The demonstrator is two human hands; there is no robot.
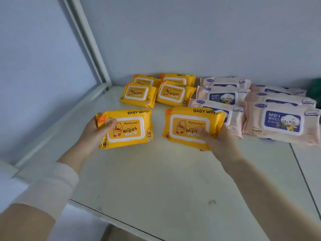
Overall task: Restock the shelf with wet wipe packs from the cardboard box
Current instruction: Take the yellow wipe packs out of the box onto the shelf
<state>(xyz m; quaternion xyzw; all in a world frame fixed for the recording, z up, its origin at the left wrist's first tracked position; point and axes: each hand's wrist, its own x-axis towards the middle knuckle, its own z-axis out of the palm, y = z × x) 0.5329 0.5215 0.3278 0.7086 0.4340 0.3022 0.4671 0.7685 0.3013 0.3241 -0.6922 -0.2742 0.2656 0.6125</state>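
My left hand (97, 130) grips a yellow wet wipe pack (128, 129) by its left end, thumb on top. My right hand (218, 138) grips a second yellow pack (187, 126) by its lower right corner. Both packs hover just above the white shelf (156, 180), side by side. Behind them several yellow packs (156, 91) lie in two short stacked rows near the back wall. To their right, several pink baby wipe packs (260, 108) lie in overlapping rows. The cardboard box is out of view.
The white shelf frame post (90, 42) rises at the back left, with a rail along the shelf's left edge. A seam (302, 174) divides the shelf from the adjoining board on the right. A green object (315, 89) shows at the far right edge.
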